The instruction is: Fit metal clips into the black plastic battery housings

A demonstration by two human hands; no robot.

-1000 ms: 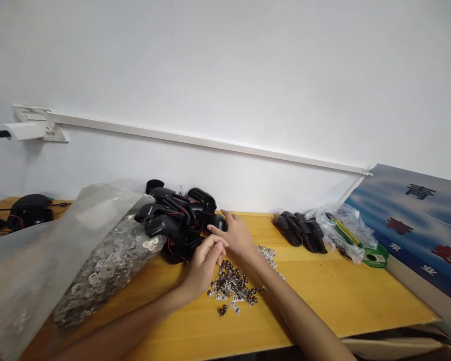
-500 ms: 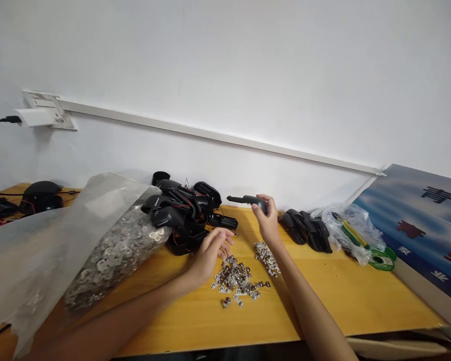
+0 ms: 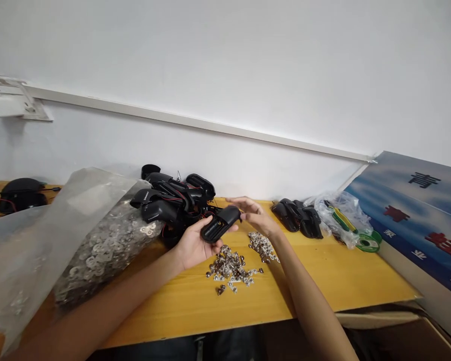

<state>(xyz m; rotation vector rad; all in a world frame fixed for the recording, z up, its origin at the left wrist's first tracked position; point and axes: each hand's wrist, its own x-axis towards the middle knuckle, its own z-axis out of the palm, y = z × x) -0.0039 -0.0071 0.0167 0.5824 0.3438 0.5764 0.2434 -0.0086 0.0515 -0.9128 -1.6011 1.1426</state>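
Note:
My left hand (image 3: 193, 244) grips a black plastic housing (image 3: 221, 224), thumb on its near side and fingers curled beneath. The housing is tilted, with its hollow, slotted inside facing up. My right hand (image 3: 255, 216) is at the housing's right end, fingers apart; whether a fingertip touches it I cannot tell. Below the hands lies a loose pile of small metal contact pieces (image 3: 231, 268). A second, paler pile of small metal pieces (image 3: 261, 245) sits beside my right wrist. Behind my left hand is a heap of black housings (image 3: 161, 210) with thin red wires.
A clear plastic bag (image 3: 97, 250) full of small metal pieces leans at the left. Several black shells (image 3: 296, 216) lie at the right, near a plastic bag with yellow-green pliers (image 3: 342, 219) and a green spool (image 3: 369, 242). A printed box (image 3: 406, 210) stands far right.
The black housing has passed from my right hand into my left, lower and further left, its hollow side now turned up. My right hand has loosened its hold. The camera view has shifted slightly.

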